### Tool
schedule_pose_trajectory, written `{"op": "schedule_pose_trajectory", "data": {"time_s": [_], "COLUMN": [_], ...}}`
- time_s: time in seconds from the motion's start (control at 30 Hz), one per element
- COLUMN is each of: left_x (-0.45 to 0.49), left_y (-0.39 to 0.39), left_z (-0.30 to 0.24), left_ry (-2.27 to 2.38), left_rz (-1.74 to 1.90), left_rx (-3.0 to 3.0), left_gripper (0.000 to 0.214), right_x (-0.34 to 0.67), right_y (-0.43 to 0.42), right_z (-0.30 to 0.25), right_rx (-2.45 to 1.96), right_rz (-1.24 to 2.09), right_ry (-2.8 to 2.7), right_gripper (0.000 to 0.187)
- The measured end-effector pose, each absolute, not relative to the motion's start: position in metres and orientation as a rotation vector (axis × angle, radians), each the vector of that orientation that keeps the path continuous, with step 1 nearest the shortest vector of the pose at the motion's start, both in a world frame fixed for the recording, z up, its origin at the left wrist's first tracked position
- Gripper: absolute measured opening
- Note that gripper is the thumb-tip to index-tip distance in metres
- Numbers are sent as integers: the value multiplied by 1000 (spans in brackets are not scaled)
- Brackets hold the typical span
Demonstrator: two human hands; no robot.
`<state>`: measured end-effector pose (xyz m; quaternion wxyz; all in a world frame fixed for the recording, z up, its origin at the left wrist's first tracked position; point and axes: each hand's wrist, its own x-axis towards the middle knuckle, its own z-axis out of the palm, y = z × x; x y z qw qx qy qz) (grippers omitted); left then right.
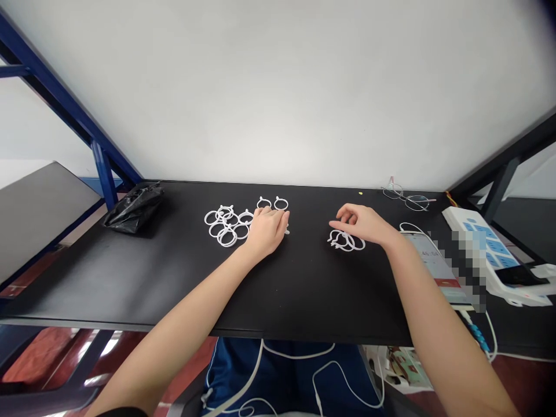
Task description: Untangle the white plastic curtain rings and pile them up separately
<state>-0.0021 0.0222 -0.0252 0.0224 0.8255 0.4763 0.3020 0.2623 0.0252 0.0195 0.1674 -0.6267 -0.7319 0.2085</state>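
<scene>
Several white plastic rings with small eyelets, like curtain rings, lie in a loose, overlapping cluster on the black tabletop. My left hand rests over the right side of this cluster, back upward. Its fingertips are hidden beneath it, so its grip cannot be made out. A bit of white ring shows at its right edge, and two rings lie just beyond its knuckles. My right hand hovers at a smaller pile of rings, fingers loosely curled and thumb apart from them. Nothing shows between its fingers.
A crumpled black plastic bag lies at the left. Wire-framed glasses sit at the back right. A phone with a cable and a white power strip are at the right. The white wall borders the table's far edge.
</scene>
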Motion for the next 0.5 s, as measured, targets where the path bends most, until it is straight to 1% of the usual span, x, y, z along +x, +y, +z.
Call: {"op": "schedule_pose_trajectory", "data": {"time_s": [0.07, 0.17, 0.33, 0.5], "left_x": [-2, -2, -4, -6], "left_y": [23, 24, 27, 29], "left_z": [-28, -29, -33, -36], "left_ry": [1497, 1514, 1491, 1495], "left_rz": [913, 900, 938, 946], "left_rx": [2574, 2573, 2560, 2536], "left_gripper": [38, 36, 22, 18], "right_x": [268, 270, 276, 269], "right_y": [23, 22, 25, 29], "right_z": [22, 21, 15, 3], "right_rx": [-1741, -1710, -1746, -1708], "right_rz": [741, 826, 766, 757], "right_ry": [-2152, -2213, -2203, -2136], "right_gripper": [26, 20, 22, 14]}}
